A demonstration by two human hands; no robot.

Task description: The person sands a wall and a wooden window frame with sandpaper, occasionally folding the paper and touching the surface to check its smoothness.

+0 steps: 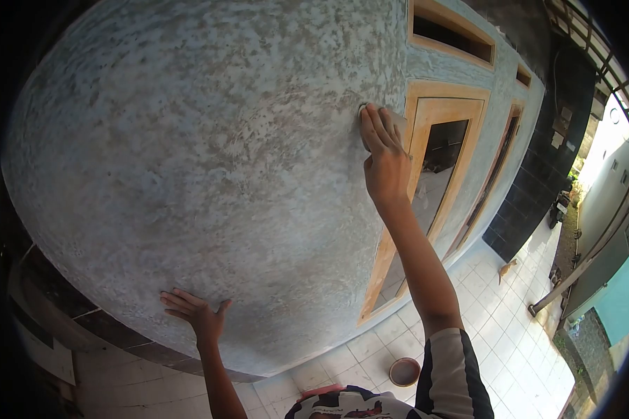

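A patchy grey-white plastered wall (258, 188) fills most of the view, bulging from the lens. High on it, close to a wooden window frame, my right hand (384, 150) presses a flat, brownish piece of sandpaper (400, 123) against the plaster. The fingers point upward and cover most of the sheet. Lower down and to the left, my left hand (197, 315) rests on the wall with its fingers spread and holds nothing.
Right of my right hand is a window with a pale wooden frame (453, 105), and a small vent opening (451, 38) sits above it. A round bowl (404, 371) stands on the white tiled floor (482, 293). Farther off, a cat (507, 268) is near dark wall tiles (521, 202).
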